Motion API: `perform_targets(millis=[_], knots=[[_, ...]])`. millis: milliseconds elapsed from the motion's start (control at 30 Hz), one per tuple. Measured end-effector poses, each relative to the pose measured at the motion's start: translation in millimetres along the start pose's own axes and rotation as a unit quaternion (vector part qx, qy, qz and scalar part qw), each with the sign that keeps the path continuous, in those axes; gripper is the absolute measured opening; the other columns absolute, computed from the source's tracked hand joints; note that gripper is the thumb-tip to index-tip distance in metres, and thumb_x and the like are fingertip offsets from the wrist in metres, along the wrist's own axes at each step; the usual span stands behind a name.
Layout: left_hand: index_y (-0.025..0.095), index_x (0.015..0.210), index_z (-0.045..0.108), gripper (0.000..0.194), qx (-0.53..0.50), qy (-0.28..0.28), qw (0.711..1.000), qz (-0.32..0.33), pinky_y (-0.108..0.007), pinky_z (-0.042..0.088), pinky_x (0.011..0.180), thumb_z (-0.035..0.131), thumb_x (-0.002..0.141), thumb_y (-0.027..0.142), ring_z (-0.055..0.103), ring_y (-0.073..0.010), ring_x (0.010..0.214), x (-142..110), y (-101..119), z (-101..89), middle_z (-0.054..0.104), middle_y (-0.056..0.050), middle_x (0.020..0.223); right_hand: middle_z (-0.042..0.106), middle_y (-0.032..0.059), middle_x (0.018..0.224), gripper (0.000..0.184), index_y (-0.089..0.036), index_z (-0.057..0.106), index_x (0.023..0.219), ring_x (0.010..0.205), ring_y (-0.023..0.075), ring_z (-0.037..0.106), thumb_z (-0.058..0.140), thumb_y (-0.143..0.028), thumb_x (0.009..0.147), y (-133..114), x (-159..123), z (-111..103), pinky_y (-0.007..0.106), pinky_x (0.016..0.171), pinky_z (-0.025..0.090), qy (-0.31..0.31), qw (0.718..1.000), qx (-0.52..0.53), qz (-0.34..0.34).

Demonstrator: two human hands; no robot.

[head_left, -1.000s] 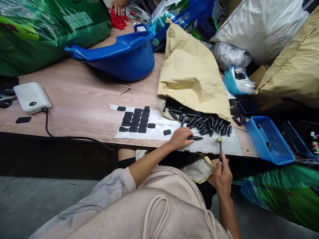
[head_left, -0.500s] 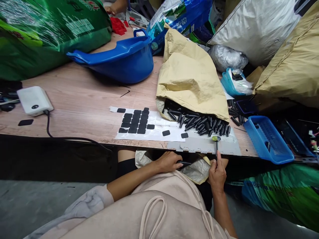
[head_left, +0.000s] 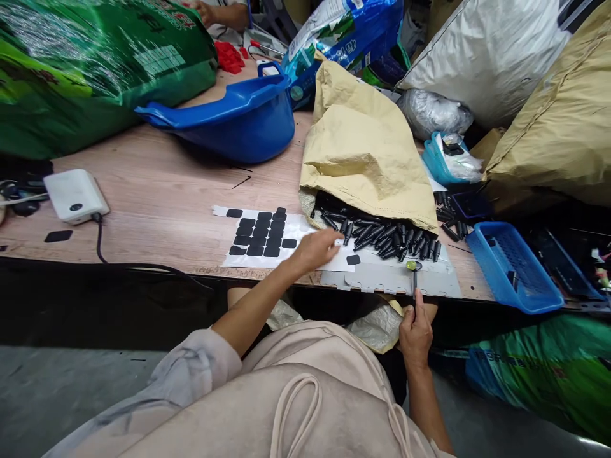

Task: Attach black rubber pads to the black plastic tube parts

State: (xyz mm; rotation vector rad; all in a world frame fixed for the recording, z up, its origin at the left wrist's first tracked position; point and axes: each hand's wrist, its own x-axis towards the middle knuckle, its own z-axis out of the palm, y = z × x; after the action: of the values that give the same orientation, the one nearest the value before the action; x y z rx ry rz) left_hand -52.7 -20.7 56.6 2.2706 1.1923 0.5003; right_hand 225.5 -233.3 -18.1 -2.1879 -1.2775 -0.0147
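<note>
My left hand [head_left: 317, 249] is over the white sheet [head_left: 312, 224], its fingers stretched toward the near left edge of a pile of small black tubes [head_left: 394, 240]. The fingertips are next to one tube [head_left: 349, 234]; nothing shows in them. Down at the table's front edge, my right hand [head_left: 416, 334] is closed around a thin black stick tool [head_left: 415, 280]. Its rounded head, with a yellow-green patch, rests over the grey strip [head_left: 382, 280]. The tubes spill from the mouth of a tan paper sack [head_left: 363, 140]. Below the edge, an open pale-lined bag [head_left: 377, 327] lies at my lap.
Black rounded stickers [head_left: 258, 242] sit in rows on the white sheet. A blue basin [head_left: 229, 121] stands behind. To the right is a blue basket [head_left: 515, 267]; to the left, a white box [head_left: 76, 196] with a cable. Another person's hand [head_left: 205, 13] appears at the far side.
My left hand has risen from below the table edge, where it held a black tube, up to the pile. That tube no longer shows in it. My right hand stays put.
</note>
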Motion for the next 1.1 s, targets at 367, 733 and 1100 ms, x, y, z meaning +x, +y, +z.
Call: perform_targets(millis=[367, 733, 1100], knots=[[0.017, 0.096, 0.07, 0.01, 0.16, 0.043, 0.986, 0.019, -0.04, 0.043, 0.086, 0.068, 0.088, 0.012, 0.052, -0.0293, 0.105, 51.4, -30.5, -11.3, 0.06, -0.012, 0.106, 0.072, 0.0147, 0.132, 0.057, -0.016, 0.056, 0.151, 0.104, 0.026, 0.073, 0.041, -0.041, 0.103, 3.9, -0.4, 3.4, 0.034, 0.087, 0.058, 0.011, 1.0, -0.007, 0.002], [0.021, 0.11, 0.068, 0.017, 0.007, -0.001, 0.994, 0.112, -0.04, 0.043, 0.091, 0.067, 0.096, 0.031, 0.056, -0.0256, 0.102, 13.2, 47.6, 51.5, 0.07, -0.007, 0.106, 0.071, 0.014, 0.134, 0.056, -0.017, 0.055, 0.153, 0.111, 0.0253, 0.072, 0.039, -0.039, 0.103, 5.4, 0.2, 3.6, 0.035, 0.093, 0.056, 0.001, 1.0, -0.002, -0.011], [0.02, 0.109, 0.072, 0.024, -0.026, 0.023, 0.995, 0.092, -0.038, 0.048, 0.092, 0.076, 0.088, 0.029, 0.058, -0.0252, 0.103, 6.1, 26.8, 74.6, 0.064, -0.008, 0.105, 0.071, 0.0151, 0.134, 0.058, -0.016, 0.057, 0.151, 0.11, 0.0264, 0.071, 0.039, -0.04, 0.101, 0.2, 1.3, 2.4, 0.036, 0.093, 0.054, -0.005, 1.0, 0.015, 0.012]])
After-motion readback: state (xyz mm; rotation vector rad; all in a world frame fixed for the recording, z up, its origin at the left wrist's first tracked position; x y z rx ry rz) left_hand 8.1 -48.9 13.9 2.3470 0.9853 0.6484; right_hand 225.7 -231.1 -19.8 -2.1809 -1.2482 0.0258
